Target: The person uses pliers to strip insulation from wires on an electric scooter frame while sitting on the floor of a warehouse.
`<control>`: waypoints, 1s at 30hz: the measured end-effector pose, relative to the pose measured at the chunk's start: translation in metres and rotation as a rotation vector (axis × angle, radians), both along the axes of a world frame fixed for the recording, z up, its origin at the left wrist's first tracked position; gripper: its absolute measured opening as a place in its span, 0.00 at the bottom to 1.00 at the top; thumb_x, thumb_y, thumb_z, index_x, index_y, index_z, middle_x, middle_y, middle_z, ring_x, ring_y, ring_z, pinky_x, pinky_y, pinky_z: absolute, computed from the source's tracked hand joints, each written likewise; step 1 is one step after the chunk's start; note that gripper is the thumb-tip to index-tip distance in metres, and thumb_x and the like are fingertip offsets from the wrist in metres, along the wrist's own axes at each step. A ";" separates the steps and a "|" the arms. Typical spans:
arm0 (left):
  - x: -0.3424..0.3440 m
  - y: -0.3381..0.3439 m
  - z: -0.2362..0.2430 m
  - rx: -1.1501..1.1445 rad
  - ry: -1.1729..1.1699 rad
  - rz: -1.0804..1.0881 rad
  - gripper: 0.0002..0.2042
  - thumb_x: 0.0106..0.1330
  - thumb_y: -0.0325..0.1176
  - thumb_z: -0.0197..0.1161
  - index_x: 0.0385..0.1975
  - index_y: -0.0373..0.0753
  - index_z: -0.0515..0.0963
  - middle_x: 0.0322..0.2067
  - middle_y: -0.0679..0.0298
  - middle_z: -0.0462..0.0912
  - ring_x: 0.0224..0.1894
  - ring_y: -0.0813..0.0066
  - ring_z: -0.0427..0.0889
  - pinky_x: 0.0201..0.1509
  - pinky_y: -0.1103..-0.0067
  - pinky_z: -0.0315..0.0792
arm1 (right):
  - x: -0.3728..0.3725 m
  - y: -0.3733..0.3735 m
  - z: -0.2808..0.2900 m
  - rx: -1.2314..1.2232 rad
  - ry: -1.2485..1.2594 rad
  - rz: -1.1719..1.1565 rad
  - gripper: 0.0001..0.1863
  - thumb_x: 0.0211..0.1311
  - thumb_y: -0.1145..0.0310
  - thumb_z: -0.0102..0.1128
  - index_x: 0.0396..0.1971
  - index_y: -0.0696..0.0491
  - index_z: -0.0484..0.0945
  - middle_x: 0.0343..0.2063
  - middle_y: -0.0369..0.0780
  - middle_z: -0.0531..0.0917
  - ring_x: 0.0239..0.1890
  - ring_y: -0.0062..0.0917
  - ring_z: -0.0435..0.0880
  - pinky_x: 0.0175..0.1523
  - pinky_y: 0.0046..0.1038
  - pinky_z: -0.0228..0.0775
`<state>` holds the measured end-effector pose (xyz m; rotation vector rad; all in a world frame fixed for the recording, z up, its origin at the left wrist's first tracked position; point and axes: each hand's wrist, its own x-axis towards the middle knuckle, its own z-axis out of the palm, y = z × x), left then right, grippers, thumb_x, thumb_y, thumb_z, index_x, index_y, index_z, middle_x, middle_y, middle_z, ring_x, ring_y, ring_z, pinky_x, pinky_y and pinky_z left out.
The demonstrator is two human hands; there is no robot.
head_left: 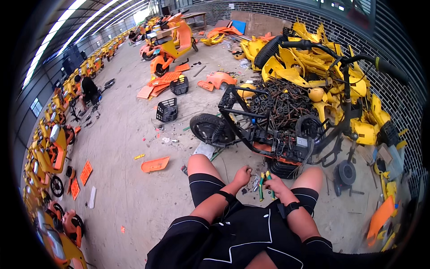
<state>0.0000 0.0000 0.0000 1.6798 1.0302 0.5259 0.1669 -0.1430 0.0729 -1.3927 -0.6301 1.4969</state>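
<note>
I sit low before a stripped black scooter frame, with its rear wheel to the left and an orange-and-black deck lower down. My right hand grips pliers with green and yellow handles, between my knees. My left hand is curled closed near my left knee, just left of the pliers; what it holds, if anything, is too small to make out. Small metal bits lie on the floor beneath my hands.
Yellow body panels and black metal parts are piled behind the frame. Orange panels and black baskets lie on the floor. Rows of scooters line the left; another person crouches near them. A loose wheel is at right.
</note>
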 end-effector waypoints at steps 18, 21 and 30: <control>0.025 -0.029 0.043 -0.365 -0.601 -0.099 0.22 0.72 0.17 0.46 0.67 0.35 0.64 0.57 0.50 0.79 0.57 0.64 0.81 0.57 0.76 0.77 | -0.005 -0.011 0.013 0.029 0.506 0.127 0.31 0.50 0.87 0.45 0.59 0.58 0.68 0.48 0.47 0.82 0.51 0.43 0.84 0.39 0.30 0.74; 0.021 -0.027 0.037 -0.305 -0.429 -0.063 0.18 0.76 0.22 0.46 0.65 0.34 0.67 0.52 0.54 0.81 0.48 0.69 0.83 0.51 0.77 0.78 | -0.007 -0.008 0.010 0.050 0.586 0.107 0.33 0.48 0.87 0.45 0.60 0.58 0.68 0.49 0.50 0.82 0.54 0.46 0.83 0.42 0.33 0.74; 0.002 -0.022 0.026 -0.391 -0.443 -0.035 0.11 0.75 0.29 0.53 0.51 0.34 0.77 0.38 0.64 0.82 0.36 0.76 0.79 0.40 0.79 0.76 | -0.017 -0.002 0.008 0.095 0.635 0.183 0.32 0.48 0.84 0.48 0.59 0.59 0.70 0.49 0.49 0.82 0.53 0.43 0.83 0.46 0.34 0.77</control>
